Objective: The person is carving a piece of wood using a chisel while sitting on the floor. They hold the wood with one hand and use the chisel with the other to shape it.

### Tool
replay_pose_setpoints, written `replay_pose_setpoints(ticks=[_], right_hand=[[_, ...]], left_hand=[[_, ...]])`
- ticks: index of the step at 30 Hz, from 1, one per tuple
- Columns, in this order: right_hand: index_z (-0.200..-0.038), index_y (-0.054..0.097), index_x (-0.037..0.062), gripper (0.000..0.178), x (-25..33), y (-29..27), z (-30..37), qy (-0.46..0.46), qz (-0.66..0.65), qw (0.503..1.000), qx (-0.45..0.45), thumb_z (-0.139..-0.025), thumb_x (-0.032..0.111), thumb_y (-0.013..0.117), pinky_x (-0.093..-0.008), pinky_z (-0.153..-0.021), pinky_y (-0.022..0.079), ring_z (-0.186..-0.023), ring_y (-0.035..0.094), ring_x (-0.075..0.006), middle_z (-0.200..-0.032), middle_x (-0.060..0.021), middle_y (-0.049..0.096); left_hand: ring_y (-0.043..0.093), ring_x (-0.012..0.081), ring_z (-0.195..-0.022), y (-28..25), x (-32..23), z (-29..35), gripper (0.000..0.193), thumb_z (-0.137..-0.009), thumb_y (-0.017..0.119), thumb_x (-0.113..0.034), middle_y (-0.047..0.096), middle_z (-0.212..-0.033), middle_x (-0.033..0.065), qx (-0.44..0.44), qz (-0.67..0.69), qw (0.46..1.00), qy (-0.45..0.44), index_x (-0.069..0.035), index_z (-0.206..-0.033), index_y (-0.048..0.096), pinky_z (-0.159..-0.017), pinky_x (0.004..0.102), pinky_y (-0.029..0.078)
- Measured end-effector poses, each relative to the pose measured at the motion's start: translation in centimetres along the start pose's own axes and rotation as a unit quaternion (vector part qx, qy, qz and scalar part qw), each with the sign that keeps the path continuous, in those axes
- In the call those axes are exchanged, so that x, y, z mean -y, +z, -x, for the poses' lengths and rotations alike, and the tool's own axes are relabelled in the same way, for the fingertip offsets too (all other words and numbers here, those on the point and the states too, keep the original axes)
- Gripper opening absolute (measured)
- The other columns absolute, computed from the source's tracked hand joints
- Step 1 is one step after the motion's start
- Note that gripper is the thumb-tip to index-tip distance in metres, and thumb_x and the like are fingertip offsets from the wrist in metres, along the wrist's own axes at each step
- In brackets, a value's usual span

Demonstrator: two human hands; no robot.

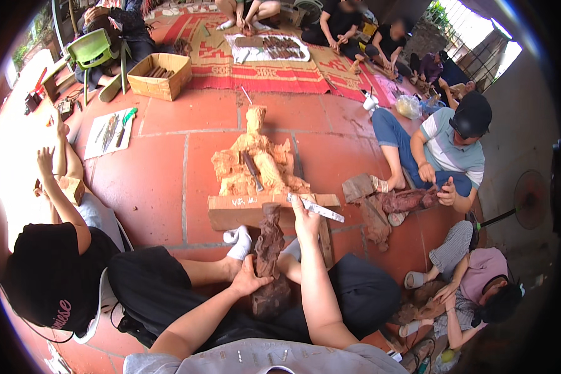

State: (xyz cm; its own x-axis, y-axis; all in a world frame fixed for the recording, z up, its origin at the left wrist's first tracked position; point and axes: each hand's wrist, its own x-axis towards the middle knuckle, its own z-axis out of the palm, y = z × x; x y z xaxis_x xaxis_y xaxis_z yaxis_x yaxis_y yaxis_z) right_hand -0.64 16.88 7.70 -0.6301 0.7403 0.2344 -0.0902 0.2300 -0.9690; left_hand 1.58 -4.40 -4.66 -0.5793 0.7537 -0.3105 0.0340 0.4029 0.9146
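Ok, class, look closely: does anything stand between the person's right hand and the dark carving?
Nothing visible does. The right hand, holding a pale strip, is right of the dark carving's upper part; the left hand grips it lower down.

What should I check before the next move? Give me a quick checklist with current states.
1. Left hand on the dark carving: ok, at its lower half.
2. Right hand holding the pale strip: ok.
3. Right hand off the dark carving: ok, to its right.
4. Dark carving's base supported: cannot tell, underside hidden.
5. Pale carving free of loose tools: not ok, a dark-handled tool lies on it.
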Motion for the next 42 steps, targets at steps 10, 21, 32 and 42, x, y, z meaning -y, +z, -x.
replay_pose_setpoints(ticks=[10,21,32,42], right_hand=[[-0.09,0.059,0.0078,0.022,-0.4,7.2,-2.5,-0.084,0.378,0.917,0.094,-0.09,0.03,0.056,-0.0518,-0.066,0.051,-0.074,0.064,-0.0377,-0.08,-0.015,0.065],[-0.091,0.062,0.0066,0.023,-0.5,8.0,-2.3,-0.074,0.45,0.889,0.047,-0.087,0.029,0.058,-0.0477,-0.071,0.052,-0.078,0.065,-0.0356,-0.082,-0.0148,0.065],[-0.081,0.064,0.0082,0.025,-1.3,7.8,-2.5,-0.093,0.424,0.9,0.036,-0.086,0.033,0.06,-0.0494,-0.067,0.052,-0.073,0.066,-0.0356,-0.075,-0.014,0.067],[-0.081,0.067,0.0085,0.026,-2.0,7.9,-2.3,-0.127,0.391,0.911,0.007,-0.086,0.033,0.06,-0.0473,-0.067,0.053,-0.072,0.066,-0.0354,-0.075,-0.0129,0.067]], left_hand=[[0.047,0.0371,-0.125,0.1,-1.1,-0.1,0.103,-0.069,0.081,-0.046,0.042,-0.137,0.028,-0.005,-0.03,0.999,-0.01,0.005,-0.139,0.024,-0.106,0.0404,0.039],[0.043,0.0422,-0.128,1.0,-4.2,-1.1,0.115,-0.069,0.079,-0.047,0.037,-0.139,0.0316,-0.032,-0.112,0.993,-0.005,0.007,-0.146,0.013,-0.105,0.042,0.041],[0.053,0.0353,-0.122,2.4,-3.8,-3.5,0.114,-0.067,0.077,-0.055,0.049,-0.134,0.0277,-0.109,-0.069,0.991,-0.028,0.009,-0.144,0.023,-0.1,0.0397,0.045],[0.056,0.038,-0.117,1.6,-6.0,-2.7,0.104,-0.067,0.076,-0.053,0.056,-0.128,0.0247,-0.089,-0.074,0.99,-0.078,-0.008,-0.145,0.025,-0.096,0.0439,0.046]])
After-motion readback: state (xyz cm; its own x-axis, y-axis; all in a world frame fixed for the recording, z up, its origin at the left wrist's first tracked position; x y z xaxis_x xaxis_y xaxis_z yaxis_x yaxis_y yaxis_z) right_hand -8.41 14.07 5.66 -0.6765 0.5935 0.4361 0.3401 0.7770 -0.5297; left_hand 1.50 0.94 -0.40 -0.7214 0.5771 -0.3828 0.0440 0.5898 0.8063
